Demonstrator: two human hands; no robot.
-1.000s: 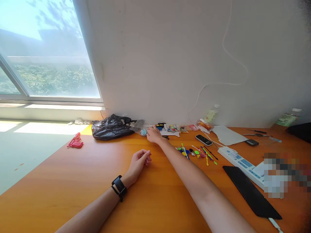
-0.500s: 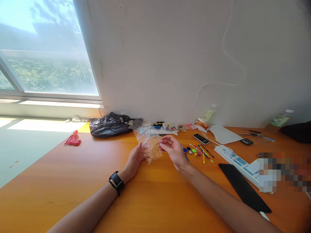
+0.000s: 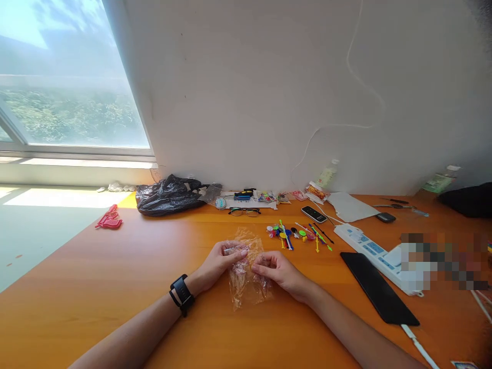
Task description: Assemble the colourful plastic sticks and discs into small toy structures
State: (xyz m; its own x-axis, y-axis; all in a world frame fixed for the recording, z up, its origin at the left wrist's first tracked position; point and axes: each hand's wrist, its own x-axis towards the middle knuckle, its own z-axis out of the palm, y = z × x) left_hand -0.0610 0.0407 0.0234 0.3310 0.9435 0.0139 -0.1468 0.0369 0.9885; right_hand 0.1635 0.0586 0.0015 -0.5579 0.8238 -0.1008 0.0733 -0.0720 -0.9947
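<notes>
A crumpled clear plastic bag (image 3: pixel 240 287) hangs between my two hands, low over the wooden table (image 3: pixel 184 328). My left hand (image 3: pixel 223 261), with a black watch on its wrist, pinches the bag's left side between thumb and fingers. On the other side, my right hand (image 3: pixel 274 269) grips the film with curled fingers. Nothing can be made out inside the bag. Just beyond my right hand lies a pile of small colourful plastic pieces (image 3: pixel 284 234), some shaped like arrows. Eyeglasses (image 3: pixel 245 211) rest farther back.
A black plastic bag (image 3: pixel 167 197) lies against the wall, with a red toy gun (image 3: pixel 110 218) to its left. Toward the right are a remote (image 3: pixel 314 213), a white power strip (image 3: pixel 372 251), a black phone (image 3: pixel 378 287) with a cable, a paper sheet (image 3: pixel 349 206) and bottles (image 3: pixel 442 182).
Both hands have come lower and nearer to me with the clear bag, which is more bunched up. The eyeglasses and more of the colourful pieces now show behind them.
</notes>
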